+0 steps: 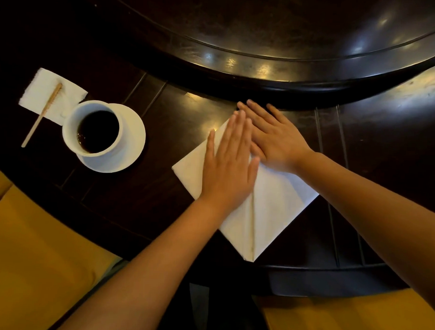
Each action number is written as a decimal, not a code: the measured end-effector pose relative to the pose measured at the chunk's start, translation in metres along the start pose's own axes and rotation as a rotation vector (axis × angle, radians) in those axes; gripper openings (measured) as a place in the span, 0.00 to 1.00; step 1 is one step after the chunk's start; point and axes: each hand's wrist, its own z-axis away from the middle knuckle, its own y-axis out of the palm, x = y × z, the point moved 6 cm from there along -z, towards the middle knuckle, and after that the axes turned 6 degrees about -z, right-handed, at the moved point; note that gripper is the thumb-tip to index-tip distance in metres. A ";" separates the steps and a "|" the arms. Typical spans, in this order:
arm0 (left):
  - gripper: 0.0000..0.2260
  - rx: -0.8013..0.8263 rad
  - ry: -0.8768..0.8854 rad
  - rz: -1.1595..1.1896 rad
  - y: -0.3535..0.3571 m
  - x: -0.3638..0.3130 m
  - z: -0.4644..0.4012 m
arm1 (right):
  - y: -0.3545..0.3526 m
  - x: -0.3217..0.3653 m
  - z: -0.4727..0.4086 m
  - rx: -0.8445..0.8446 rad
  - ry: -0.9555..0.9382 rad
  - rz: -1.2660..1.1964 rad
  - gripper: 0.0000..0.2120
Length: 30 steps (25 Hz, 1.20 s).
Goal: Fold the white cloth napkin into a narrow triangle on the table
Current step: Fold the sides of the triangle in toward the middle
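Note:
The white cloth napkin lies on the dark wooden table as a diamond, with two flaps meeting along a centre seam that runs to its near point. My left hand presses flat on the left flap, fingers straight and pointing away from me. My right hand lies flat over the far part of the napkin, fingers straight and angled to the upper left, partly under my left fingertips. The napkin's far corner is hidden beneath both hands.
A white cup of dark drink stands on a white saucer to the left. Behind it a paper napkin carries a wooden stirrer. A raised round turntable fills the table's far side. Yellow seat cushions lie below.

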 end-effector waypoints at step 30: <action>0.18 0.143 -0.180 -0.056 -0.017 0.059 0.038 | -0.009 0.033 0.105 -0.252 0.776 -0.250 0.20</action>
